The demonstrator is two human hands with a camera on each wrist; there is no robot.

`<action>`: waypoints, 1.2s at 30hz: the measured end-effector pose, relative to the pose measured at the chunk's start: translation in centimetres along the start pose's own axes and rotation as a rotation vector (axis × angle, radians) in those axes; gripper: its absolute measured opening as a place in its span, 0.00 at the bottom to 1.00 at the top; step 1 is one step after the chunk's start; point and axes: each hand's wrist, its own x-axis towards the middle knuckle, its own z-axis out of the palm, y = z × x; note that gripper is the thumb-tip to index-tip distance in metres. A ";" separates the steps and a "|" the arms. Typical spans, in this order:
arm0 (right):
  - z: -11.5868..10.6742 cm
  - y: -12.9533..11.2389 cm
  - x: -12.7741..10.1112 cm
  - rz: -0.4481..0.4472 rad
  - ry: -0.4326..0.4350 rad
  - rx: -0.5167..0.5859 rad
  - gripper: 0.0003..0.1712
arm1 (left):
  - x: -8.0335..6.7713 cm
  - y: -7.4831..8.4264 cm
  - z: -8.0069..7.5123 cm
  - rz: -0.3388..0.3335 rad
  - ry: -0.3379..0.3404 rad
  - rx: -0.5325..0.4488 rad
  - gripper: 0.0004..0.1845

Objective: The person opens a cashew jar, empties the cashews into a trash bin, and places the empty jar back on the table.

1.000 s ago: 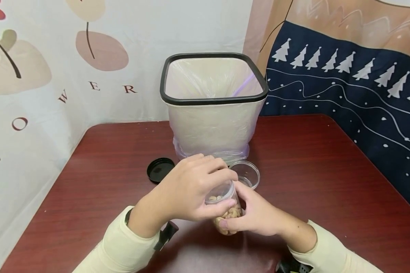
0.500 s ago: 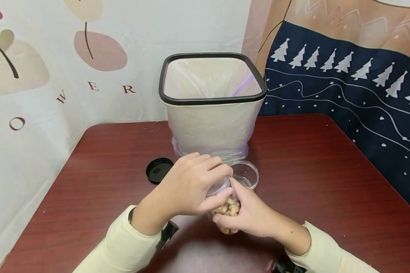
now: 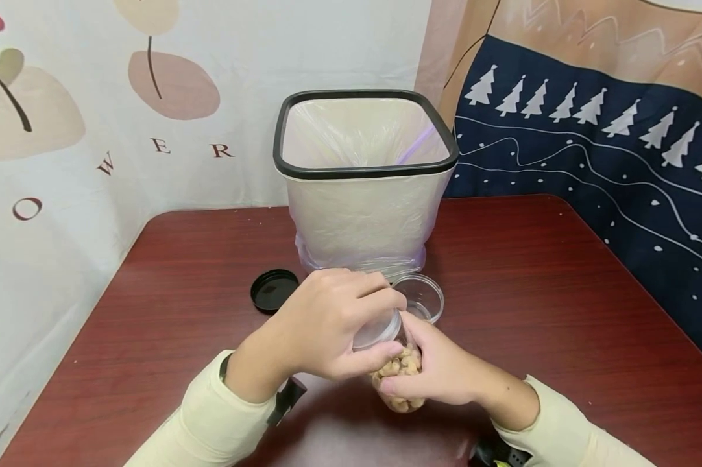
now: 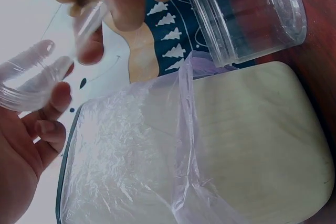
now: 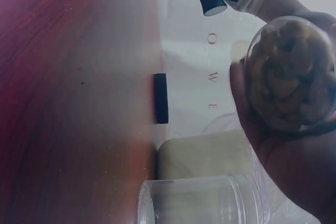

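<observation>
My right hand (image 3: 450, 370) grips a clear jar of cashews (image 3: 406, 362) above the table, with the thumb on its near side. The right wrist view shows the jar's round base packed with cashews (image 5: 289, 72). My left hand (image 3: 322, 324) holds a clear, round plastic piece (image 3: 377, 332) by its edge at the jar's upper end. In the left wrist view this clear piece (image 4: 26, 80) looks like a shallow cup or lid. Whether it touches the jar's mouth is hard to tell. Behind the hands stands another clear jar (image 3: 422, 293), with no cashews visible inside.
A cream bin (image 3: 363, 217) with a black rim and a thin plastic liner stands at the back of the dark red table (image 3: 532, 279). A black lid (image 3: 275, 290) lies left of the hands. Printed cloths hang behind the table.
Both hands shifted slightly left and back again. The cashew jar's lower end now sits a little lower and further right. The clear piece is still in my left hand.
</observation>
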 end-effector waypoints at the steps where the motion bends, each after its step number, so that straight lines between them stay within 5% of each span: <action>1: -0.2 0.0 -0.1 -0.009 -0.010 -0.016 0.24 | 0.1 0.0 -0.1 0.012 0.003 -0.013 0.17; 8: -0.6 -0.1 -0.4 -0.013 -0.035 -0.081 0.26 | 0.2 0.2 -0.2 0.059 0.032 -0.035 0.16; 18: 0.8 -0.5 0.3 0.050 -0.032 0.174 0.20 | 0.0 -0.2 0.2 0.019 0.044 0.035 0.14; 27: 1.4 -0.8 0.2 0.094 0.118 -0.053 0.26 | -0.1 -0.2 0.2 -0.005 0.026 0.007 0.12; 36: 1.7 -0.3 0.6 0.137 0.215 -0.094 0.31 | -0.3 -0.3 0.7 -0.088 0.006 0.091 0.12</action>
